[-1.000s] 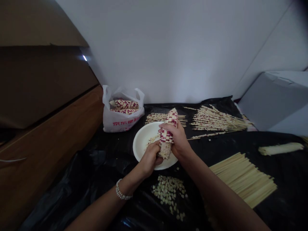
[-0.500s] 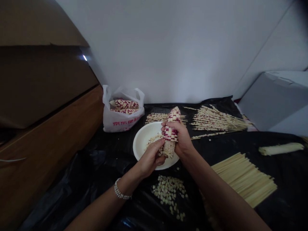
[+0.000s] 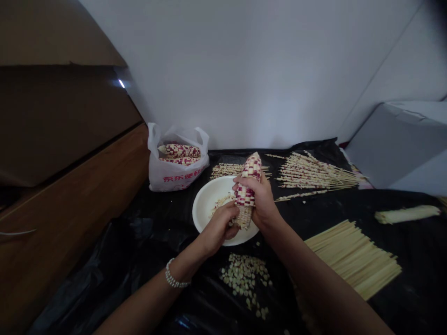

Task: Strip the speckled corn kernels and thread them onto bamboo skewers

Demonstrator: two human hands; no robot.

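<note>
**Black sheeting (image 3: 167, 232) before a pale wall (image 3: 223, 70), a partly stripped corn cob (image 3: 246, 196) above a white bowl (image 3: 201, 204)**

The corn cob is tilted, tip away from the person. The right hand (image 3: 262, 197) wraps its fingers around the kernel-covered part; the left hand (image 3: 217, 228) has its fingers closed about the bare lower end, thumb against it. Loose kernels (image 3: 244, 275) lie on the sheeting nearer the person. A plastic bag (image 3: 178, 181) holding cobs (image 3: 182, 150) stands beyond the bowl, leftward; threaded skewers (image 3: 305, 173) and pale sticks (image 3: 356, 258) lie rightward.
</note>
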